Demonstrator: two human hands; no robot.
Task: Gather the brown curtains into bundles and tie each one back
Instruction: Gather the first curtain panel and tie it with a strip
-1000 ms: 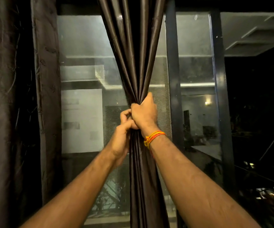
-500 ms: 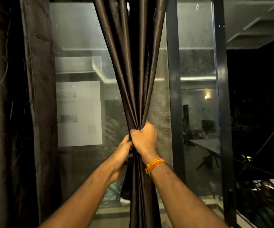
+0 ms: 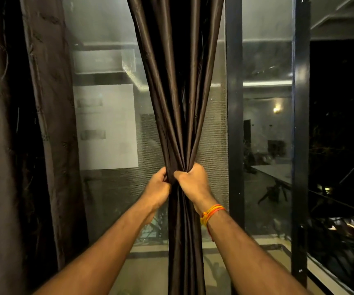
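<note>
Two bare forearms rise from the bottom edge, at about 7 and 5 o'clock, and meet just below the middle of the view. The left hand [image 3: 158,188] is curled round the gathered brown curtain [image 3: 178,103] from its 9 o'clock side. The right hand [image 3: 195,184] is clenched on it from the 3 o'clock side, thumb across the front, level with the left and just beside it. A band of orange and yellow threads [image 3: 212,212] circles the right wrist. The curtain is squeezed into a tight neck inside both hands; above them its folds fan out toward 12 o'clock, and below them it hangs straight toward 6 o'clock as a narrow bundle. Toward 9 o'clock a second dark curtain [image 3: 50,124] hangs along the left edge. Behind the bundle stands a window with a fine mesh screen [image 3: 216,145], and at its 3 o'clock side a dark upright frame post [image 3: 234,124]. Far beyond the glass, at about 2 o'clock, a small lamp [image 3: 277,109] glows.
</note>
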